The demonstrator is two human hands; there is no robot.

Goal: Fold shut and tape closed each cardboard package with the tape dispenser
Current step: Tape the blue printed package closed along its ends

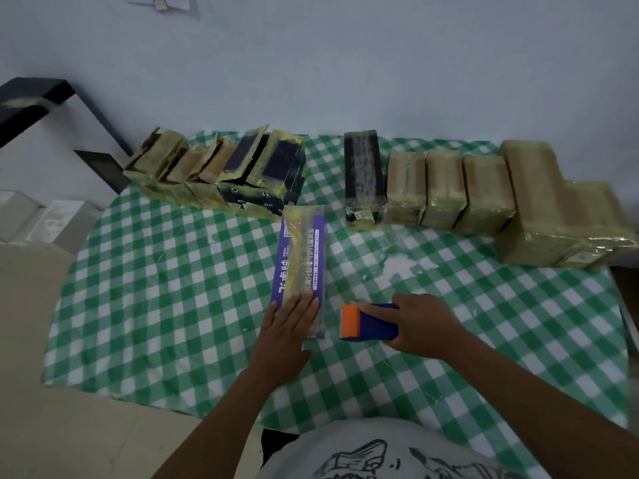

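A long purple package (302,257) with a strip of yellowish tape down its middle lies lengthwise on the green-checked tablecloth (155,288). My left hand (288,326) presses flat on its near end with straight fingers. Just to the right, my right hand (420,324) grips a blue tape dispenser (371,322) with an orange front, resting on the cloth beside the package's near end.
A cluster of open-flapped packages (214,167) stands at the back left. A row of taped packages, one black (363,174) and several brown (484,191), lines the back right. A dark shelf (41,102) is on the left wall.
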